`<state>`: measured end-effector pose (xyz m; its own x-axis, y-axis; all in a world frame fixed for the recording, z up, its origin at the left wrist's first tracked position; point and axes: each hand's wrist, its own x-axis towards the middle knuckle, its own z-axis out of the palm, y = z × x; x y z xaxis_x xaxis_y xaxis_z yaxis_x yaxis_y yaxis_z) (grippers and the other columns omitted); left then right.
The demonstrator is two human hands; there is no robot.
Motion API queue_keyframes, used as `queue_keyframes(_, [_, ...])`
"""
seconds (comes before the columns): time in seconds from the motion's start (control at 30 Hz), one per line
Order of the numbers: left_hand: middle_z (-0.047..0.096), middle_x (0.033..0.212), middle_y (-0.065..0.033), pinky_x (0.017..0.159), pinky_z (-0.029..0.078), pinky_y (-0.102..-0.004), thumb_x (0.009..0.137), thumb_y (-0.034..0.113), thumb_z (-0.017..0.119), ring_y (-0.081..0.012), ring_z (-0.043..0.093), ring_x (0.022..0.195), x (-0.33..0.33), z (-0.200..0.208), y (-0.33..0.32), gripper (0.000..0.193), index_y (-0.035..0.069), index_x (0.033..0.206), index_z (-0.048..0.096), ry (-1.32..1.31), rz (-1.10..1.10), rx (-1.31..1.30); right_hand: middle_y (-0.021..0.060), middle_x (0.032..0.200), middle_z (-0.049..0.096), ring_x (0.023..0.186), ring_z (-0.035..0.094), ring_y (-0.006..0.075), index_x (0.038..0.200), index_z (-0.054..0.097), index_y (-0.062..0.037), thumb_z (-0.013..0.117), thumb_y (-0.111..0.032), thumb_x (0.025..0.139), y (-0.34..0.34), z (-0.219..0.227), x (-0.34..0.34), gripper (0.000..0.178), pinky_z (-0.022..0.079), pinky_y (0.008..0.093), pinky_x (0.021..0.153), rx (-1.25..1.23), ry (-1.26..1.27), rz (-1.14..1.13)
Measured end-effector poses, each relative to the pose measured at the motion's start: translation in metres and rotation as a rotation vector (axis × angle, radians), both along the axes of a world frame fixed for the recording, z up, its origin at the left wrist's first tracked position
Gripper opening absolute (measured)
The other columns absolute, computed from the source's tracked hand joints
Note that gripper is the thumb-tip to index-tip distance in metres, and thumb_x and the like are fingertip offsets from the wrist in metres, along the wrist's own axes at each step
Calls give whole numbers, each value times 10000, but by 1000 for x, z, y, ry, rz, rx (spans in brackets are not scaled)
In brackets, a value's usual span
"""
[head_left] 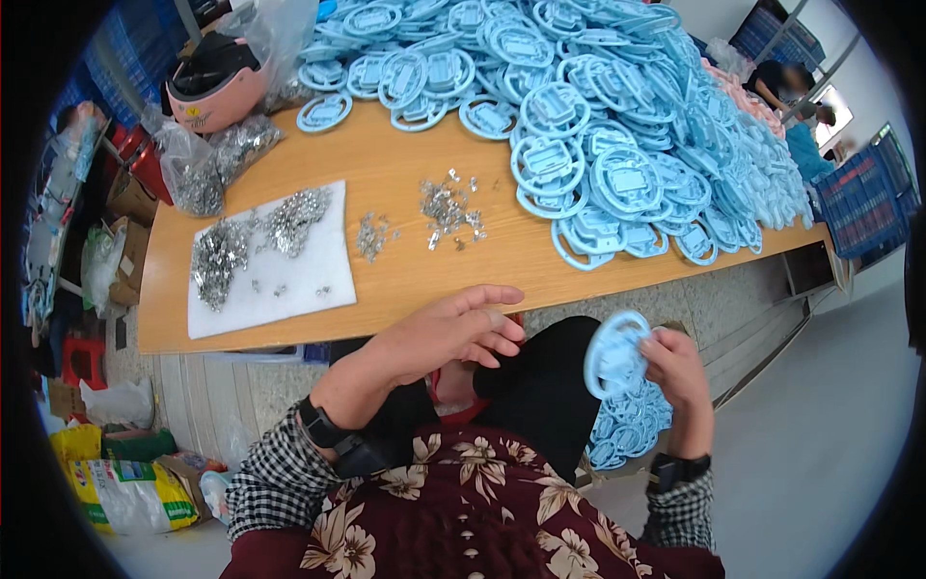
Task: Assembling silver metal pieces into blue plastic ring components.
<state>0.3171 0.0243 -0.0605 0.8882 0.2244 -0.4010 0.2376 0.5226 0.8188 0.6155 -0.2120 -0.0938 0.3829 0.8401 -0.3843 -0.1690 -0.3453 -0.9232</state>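
A light-blue oval plastic part (617, 355) is gripped by its right edge in my right hand (672, 362), held above a heap of like parts (632, 423) low at my right side. My left hand (463, 326) hovers over my lap near the table's front edge, fingers apart and nothing in them. Beyond it on the wooden table (434, 280) lie loose small metal pieces (449, 209). More silvery metal pieces (220, 261) lie in piles on a white foam sheet (333, 256). A large mound of blue oval parts (627, 183) covers the table's far and right side.
A pink helmet (217, 96) and clear bags of metal pieces (198, 174) stand at the table's back left. Yellow-green sacks (130, 492) and a red stool (85, 359) are on the floor at left. Other people (776, 87) work at far right beside blue crates (868, 198).
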Motion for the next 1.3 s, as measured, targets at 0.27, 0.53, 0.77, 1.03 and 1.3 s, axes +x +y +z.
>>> queue_keyframes(0.27, [654, 1131, -114, 912, 520, -353, 979, 194, 580, -214, 633, 1041, 50, 5, 47, 369, 17, 1303, 591, 92, 160, 1011, -57, 808, 611, 688, 509, 36, 1033, 704, -12, 667, -209, 971, -133, -95, 93, 210, 399, 211, 600, -136, -446, -439])
queue_keyframes(0.53, [663, 1080, -147, 957, 475, -426, 872, 179, 672, -343, 593, 1060, 106, -36, 124, 257, 61, 1099, 694, 161, 401, 1666, -72, 801, 581, 690, 463, 17, 1089, 701, 19, 636, -162, 986, -65, -92, 12, 218, 379, 190, 610, -107, -511, -284])
queue_keyframes(0.77, [711, 905, -145, 839, 518, -438, 839, 205, 698, -327, 654, 927, 107, -34, 145, 168, 49, 862, 754, 220, 221, 1657, -69, 766, 571, 685, 454, 22, 1051, 707, 21, 646, -130, 980, -47, -78, 2, 179, 384, 207, 610, -58, -473, -294])
queue_keyframes(1.03, [716, 795, -156, 682, 531, -424, 831, 217, 711, -321, 668, 707, 91, -10, 119, 196, 23, 823, 740, 272, 82, 1359, -68, 778, 561, 706, 446, 25, 1016, 699, 24, 637, -129, 982, -46, -90, 10, 169, 375, 208, 620, -77, -409, -307])
queue_keyframes(1.3, [704, 1017, -119, 890, 507, -420, 840, 113, 652, -322, 647, 989, 125, -25, 185, 268, 91, 1101, 708, 39, 473, 2129, -77, 752, 542, 662, 427, 20, 1009, 701, 19, 631, -116, 980, -36, -86, 3, 155, 360, 202, 587, -66, -395, -273])
